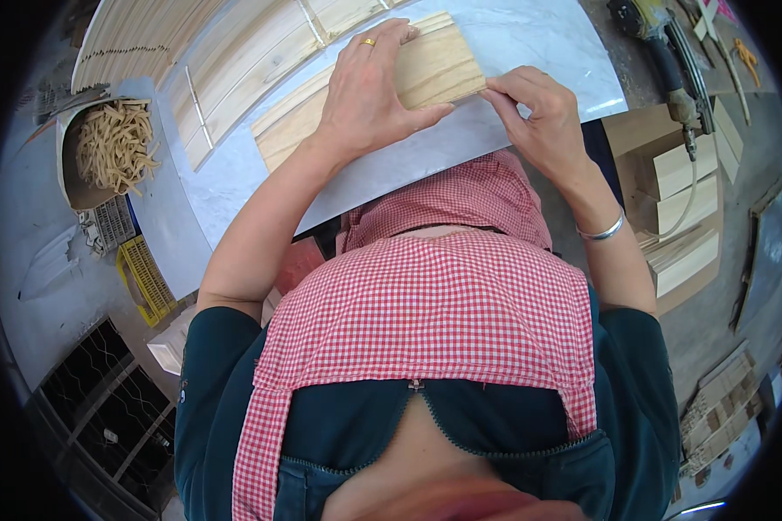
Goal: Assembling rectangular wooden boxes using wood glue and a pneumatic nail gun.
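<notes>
Two bare hands are working on one pale wooden board (447, 62), which is lying beneath the left hand and reaching across to the right hand's fingertips. The left hand (369, 100), wearing one gold ring (369, 42), is resting flat on the board, its thumb spreading wide from its fingers. The right hand (539, 117) is closing narrowly, thumb and forefinger pinching the board's near right corner; one silver bangle (604, 227) is circling that wrist. The left hand and forearm are hiding the board's middle. Under both hands, one pale, marbled table (552, 39) is supporting the work. Beyond and left of the left hand, one larger wooden panel (256, 87) is lying beside a stack of thin strips (135, 39), too many to count. Farther left, one container is holding countless small wooden sticks (117, 148), and one yellow crate (148, 278) is sitting lower down. Right of the right hand, one air-powered tool (665, 65) is lying beyond one cardboard box (634, 130) holding several wooden pieces (686, 208).
</notes>
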Demonstrator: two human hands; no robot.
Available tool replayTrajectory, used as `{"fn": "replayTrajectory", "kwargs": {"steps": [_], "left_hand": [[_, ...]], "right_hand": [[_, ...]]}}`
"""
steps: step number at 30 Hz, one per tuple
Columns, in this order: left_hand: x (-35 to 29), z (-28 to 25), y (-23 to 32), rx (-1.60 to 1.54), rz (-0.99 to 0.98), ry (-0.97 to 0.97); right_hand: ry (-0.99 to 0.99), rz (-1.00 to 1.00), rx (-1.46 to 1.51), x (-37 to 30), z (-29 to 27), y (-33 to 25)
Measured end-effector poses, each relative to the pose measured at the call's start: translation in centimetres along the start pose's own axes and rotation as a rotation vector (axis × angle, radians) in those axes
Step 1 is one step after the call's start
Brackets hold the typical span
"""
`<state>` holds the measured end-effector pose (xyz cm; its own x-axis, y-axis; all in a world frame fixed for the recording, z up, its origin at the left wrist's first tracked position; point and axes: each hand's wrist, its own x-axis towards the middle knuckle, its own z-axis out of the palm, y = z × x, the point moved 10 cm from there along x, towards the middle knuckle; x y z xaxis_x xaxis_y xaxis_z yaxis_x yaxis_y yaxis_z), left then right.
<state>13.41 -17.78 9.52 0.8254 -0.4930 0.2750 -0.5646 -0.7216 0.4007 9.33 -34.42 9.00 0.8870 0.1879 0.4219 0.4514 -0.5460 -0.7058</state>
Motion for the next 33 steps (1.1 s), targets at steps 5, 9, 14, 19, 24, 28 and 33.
{"fn": "replayTrajectory", "kwargs": {"steps": [5,9,14,19,24,28,33], "left_hand": [[0.1,0.0,0.1,-0.007,0.042,0.027],[0.0,-0.1,0.2,0.003,0.049,0.028],[-0.6,-1.5,0.4,0.014,0.015,0.062],[-5.7,-7.4,-1.5,0.247,-0.127,0.225],[-16.9,-13.1,-5.9,0.304,-0.541,0.220],[-21.2,-12.4,-8.2,0.156,-0.831,0.112],[-20.1,-11.2,-8.2,0.077,-0.836,0.139]], "right_hand": [[-0.016,-0.063,-0.066,0.1,0.0,-0.4],[-0.032,-0.097,-0.099,0.2,0.1,-0.5],[-0.036,-0.120,-0.056,0.4,0.6,-1.1],[-0.044,-0.087,-0.051,0.0,0.2,-0.7],[-0.085,-0.056,0.008,0.5,0.4,-0.9],[-0.092,-0.032,-0.007,0.5,0.7,-0.9],[-0.109,-0.066,-0.020,0.6,0.7,-1.0]]}}
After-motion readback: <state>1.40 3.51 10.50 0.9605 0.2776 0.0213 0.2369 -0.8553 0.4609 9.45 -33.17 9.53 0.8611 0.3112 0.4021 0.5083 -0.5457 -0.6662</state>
